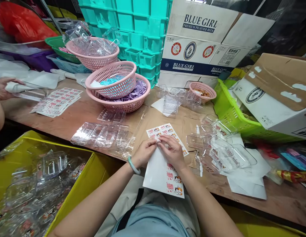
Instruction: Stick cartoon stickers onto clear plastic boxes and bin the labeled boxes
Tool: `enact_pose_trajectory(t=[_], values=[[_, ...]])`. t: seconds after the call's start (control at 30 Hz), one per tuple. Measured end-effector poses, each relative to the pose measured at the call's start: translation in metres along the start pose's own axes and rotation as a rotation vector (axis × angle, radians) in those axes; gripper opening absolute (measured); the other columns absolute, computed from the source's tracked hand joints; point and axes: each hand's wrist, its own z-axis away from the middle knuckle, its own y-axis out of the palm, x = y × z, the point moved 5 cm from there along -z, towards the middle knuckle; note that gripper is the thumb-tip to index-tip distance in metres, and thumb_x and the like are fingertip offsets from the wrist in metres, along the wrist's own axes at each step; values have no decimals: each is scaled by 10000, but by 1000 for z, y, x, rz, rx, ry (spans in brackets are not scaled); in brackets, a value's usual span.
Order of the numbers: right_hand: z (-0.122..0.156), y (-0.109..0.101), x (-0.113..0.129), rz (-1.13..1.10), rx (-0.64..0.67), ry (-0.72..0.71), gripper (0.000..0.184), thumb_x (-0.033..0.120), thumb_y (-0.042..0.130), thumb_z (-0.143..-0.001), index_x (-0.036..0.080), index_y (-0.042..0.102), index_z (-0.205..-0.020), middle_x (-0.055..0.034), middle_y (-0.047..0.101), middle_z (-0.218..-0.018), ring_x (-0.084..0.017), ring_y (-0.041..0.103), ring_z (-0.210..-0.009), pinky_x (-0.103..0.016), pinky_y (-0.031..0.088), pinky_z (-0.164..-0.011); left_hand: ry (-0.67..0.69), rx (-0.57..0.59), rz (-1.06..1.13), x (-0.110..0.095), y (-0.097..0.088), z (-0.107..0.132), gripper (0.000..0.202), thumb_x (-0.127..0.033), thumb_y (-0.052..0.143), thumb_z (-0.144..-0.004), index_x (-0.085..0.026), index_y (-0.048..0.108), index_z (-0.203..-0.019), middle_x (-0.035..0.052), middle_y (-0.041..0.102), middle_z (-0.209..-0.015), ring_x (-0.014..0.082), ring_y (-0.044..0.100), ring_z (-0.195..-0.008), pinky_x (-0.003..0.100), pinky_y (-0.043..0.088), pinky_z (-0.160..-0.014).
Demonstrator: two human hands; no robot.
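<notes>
Between clear trays (100,135) and scattered plastic shells (223,151), left fingers (149,144) and right fingers (171,142) pinch a sticker sheet (157,172).

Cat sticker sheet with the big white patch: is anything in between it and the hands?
No, nothing visible is in the way. The left hand and right hand are right over the cat sticker sheet. The nearby clear plastic containers lie off to the right, not in between.

Left hand (144,152) and right hand (173,152) pinch close together.
</notes>
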Motion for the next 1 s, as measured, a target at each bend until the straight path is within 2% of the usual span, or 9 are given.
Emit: enact_pose_trajectory(t=[0.13,0.27,0.43,0.5,0.63,0.73,0.8,0.93,1.0], values=[[2,6,-7,-174,-94,141,120,260,651,-844,246,758,-896,-45,738,-998,-199,662,-997,-395,476,-996,89,6,-124,-9,1,-3,184,-243,530,-781,-152,625,-652,38,588,-771,177,522,-805,279,415,-748],[-2,-14,-33,-279,-341,300,256,376,593,-882,194,726,-1003,-74,729,-1068,-219,681,-993,-424,510,-960,-69,-35,-25,10,-3,-9,181,-230,511,-774,-141,668,-787,54,633,-815,201,574,-809,310,457,-746],[-4,-72,-36,-22,-749,160,323,380,550,-910,173,681,-1121,-93,704,-1139,-238,673,-1037,-470,505,-979,174,-478,-173,-9,-15,0,379,-243,639,-758,-185,655,-1132,115,542,-1324,279,433,-1286,428,320,-1085],[-5,-71,-17,185,-598,-26,238,279,615,-876,225,707,-1089,-58,701,-1160,-242,643,-1107,-472,451,-1053,238,-434,-88,-20,1,2,387,-315,687,-769,-211,661,-1141,102,482,-1410,273,371,-1347,422,247,-1134],[3,-34,12,520,-168,-284,355,171,594,-869,267,647,-1206,-51,661,-1243,-254,549,-1248,-495,376,-1109,-44,-62,521,-15,49,-18,362,-476,684,-775,-172,704,-972,112,665,-1101,240,587,-1052,357,451,-907],[5,-36,0,448,-185,-58,520,309,634,-857,221,516,-1355,-113,552,-1377,-292,457,-1327,-524,396,-1083,-166,-106,706,-10,57,-36,334,-442,783,-673,-151,700,-814,64,674,-889,170,589,-864,267,457,-753],[-2,-50,-20,340,-197,147,487,428,612,-862,212,565,-1296,-124,622,-1278,-294,579,-1192,-476,519,-949,-180,-92,685,-11,58,-48,333,-424,808,-645,-143,703,-791,63,669,-878,159,580,-852,252,451,-736],[-51,-98,-64,394,-101,268,342,503,503,-896,239,719,-885,-57,731,-823,-249,692,-774,-383,583,-683,-137,-21,483,-10,60,-68,429,-468,691,-765,-163,686,-1067,125,624,-1206,230,566,-1081,344,465,-875],[-87,-131,-86,560,-156,288,367,446,422,-925,206,692,-990,-86,720,-880,-256,677,-810,-409,564,-727,-48,-61,239,-3,57,-74,496,-434,645,-806,-187,606,-1234,136,537,-1353,259,513,-1206,420,421,-995]])
